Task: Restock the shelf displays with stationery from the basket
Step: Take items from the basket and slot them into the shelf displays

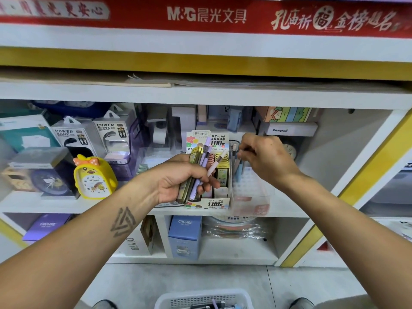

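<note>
My left hand (178,178) clamps the pen bundle (200,168), my right hand (262,156) pinches one pen (239,162) over the clear holder (249,188) — loosen, and the bundle could spill.

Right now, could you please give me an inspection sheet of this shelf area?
Surface: white shelf, crowded with stock.
Job's things: pens bundled upright; lead refill display box; clear pen stand; basket on the floor below.
Clutter: yellow duck clock, power bank boxes.
Hands: left hand grips the pens; right hand pinches one pen over the stand.
Cables: nothing seen.
Surroundings: red sign overhead; boxes on the lower shelf.
</note>
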Available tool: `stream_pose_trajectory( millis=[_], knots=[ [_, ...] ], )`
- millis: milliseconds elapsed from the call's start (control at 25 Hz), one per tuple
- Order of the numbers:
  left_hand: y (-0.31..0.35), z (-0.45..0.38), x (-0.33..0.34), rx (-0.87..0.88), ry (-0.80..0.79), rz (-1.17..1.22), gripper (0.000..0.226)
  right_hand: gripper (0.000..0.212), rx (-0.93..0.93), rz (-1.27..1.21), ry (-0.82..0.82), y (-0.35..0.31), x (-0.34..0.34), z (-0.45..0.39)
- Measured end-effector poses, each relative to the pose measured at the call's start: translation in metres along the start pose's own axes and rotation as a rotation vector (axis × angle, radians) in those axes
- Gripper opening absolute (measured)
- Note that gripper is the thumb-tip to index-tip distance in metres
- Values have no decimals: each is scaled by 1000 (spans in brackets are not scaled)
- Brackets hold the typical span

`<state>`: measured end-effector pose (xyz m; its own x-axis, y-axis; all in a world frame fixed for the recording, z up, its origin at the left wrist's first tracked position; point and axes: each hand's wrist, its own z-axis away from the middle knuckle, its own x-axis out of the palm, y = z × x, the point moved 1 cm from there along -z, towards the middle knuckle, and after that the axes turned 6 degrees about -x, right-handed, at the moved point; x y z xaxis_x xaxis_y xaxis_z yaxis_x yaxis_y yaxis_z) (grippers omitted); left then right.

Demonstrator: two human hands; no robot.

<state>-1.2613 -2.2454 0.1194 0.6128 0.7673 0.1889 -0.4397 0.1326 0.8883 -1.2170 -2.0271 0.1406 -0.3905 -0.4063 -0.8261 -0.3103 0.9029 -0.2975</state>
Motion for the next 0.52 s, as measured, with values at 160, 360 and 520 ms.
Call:
stream_pose_trajectory(
  millis=[160,360,520],
  knots=[
    [-2,-1,-1,1,-6,12,29,10,26,-53,6,-1,0,-2],
    [-2,-2,-1,11,-13,24,27,11,26,-117,35,-3,2,-4],
    [-2,-1,-4,9,-26,28,27,11,17,-116,20,0,8,-7]
  ],
)
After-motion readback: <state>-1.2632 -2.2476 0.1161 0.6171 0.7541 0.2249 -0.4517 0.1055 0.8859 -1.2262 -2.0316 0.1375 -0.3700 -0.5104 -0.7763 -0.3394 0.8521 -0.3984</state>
